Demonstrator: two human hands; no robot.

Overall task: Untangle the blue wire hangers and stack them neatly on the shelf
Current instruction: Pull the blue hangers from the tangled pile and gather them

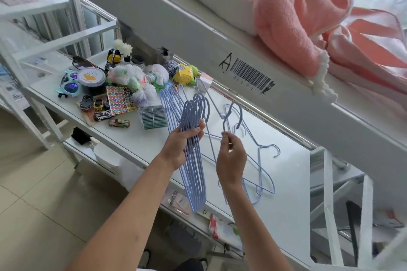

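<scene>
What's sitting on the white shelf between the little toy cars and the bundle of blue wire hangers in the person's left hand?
In the head view, a banded stack of dark green-edged cards lies there.

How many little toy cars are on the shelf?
4 small toy cars: a dark one, a yellow one beside it, a black-and-white one below, and a green-and-red one nearest. More may hide among the clutter.

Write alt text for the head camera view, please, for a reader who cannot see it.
A person's left hand grips an aligned bundle of blue wire hangers over a white shelf, while the right hand pinches one hanger lifted from the loose hangers lying there. Toy cars, sunglasses and other clutter crowd the shelf's far end.
</scene>
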